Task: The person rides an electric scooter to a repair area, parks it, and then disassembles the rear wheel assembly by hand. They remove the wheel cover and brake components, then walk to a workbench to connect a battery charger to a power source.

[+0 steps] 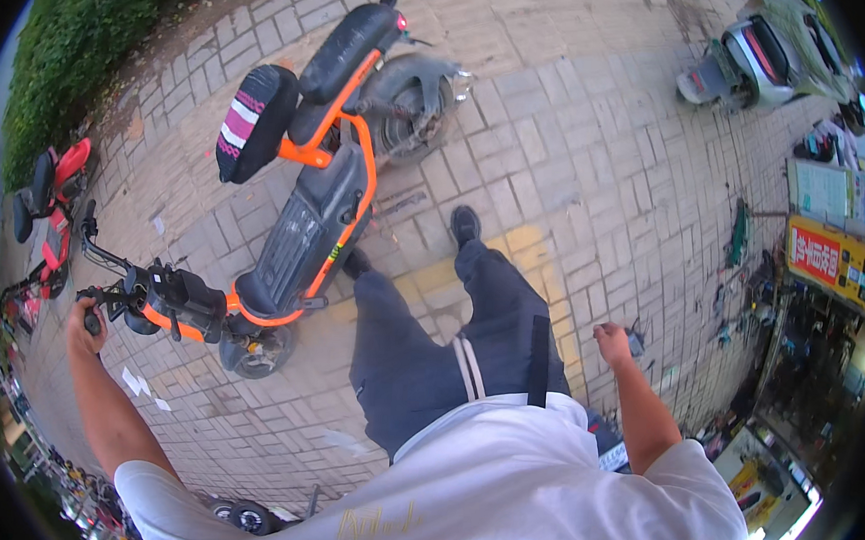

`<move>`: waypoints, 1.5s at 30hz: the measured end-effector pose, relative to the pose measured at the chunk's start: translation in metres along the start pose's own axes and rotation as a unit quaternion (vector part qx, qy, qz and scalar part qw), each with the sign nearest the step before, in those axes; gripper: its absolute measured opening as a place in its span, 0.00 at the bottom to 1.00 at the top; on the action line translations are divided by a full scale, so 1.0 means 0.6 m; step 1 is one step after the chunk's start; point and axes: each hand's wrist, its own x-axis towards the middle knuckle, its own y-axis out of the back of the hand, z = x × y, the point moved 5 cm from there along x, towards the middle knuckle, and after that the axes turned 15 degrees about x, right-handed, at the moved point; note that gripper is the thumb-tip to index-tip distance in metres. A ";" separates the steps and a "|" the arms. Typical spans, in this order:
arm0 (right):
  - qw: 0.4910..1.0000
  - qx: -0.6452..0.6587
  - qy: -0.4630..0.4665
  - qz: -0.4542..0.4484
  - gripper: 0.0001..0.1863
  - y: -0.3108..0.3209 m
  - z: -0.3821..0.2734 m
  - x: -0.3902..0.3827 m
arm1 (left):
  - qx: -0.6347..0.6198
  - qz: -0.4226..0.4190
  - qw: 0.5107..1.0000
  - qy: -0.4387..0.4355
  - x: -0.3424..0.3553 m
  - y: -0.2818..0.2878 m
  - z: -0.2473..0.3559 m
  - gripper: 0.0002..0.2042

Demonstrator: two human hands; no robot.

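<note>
My left hand (87, 326) is wrapped round the near handlebar grip (94, 319) of an orange and black electric scooter (299, 246). The scooter stands upright on my left, its front wheel (258, 354) close to me and its rear wheel (404, 107) farther off. A black seat pad with pink and white bands (252, 122) sticks out from its frame. My right hand (611, 344) hangs away from my body at the right, fingers curled in, with nothing visible in it. My feet are beside the scooter's footboard (298, 251).
Brick paving (520, 166) with a yellow painted line (529, 252) lies underfoot. A red scooter (58, 214) stands at the left beside a hedge (97, 46). Another scooter under a cover (768, 58) is at the far right. Shop clutter and a yellow-red sign (822, 259) line the right side.
</note>
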 end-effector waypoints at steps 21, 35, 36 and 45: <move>0.985 0.008 -0.174 0.001 0.16 -0.013 0.090 -0.193 | -0.025 -0.069 0.997 0.003 0.138 0.006 0.049 0.06; 0.982 0.070 0.108 0.142 0.18 -0.123 -0.407 -0.140 | -0.040 -0.096 0.982 0.161 0.348 -0.046 0.136 0.06; 0.972 0.103 0.133 0.164 0.18 -0.156 -0.432 -0.168 | -0.008 -0.109 0.983 0.150 0.375 -0.050 0.148 0.05; 0.984 0.016 -0.087 0.158 0.18 -0.486 -0.519 -0.343 | 0.113 -0.229 0.911 0.323 0.479 -0.025 0.147 0.10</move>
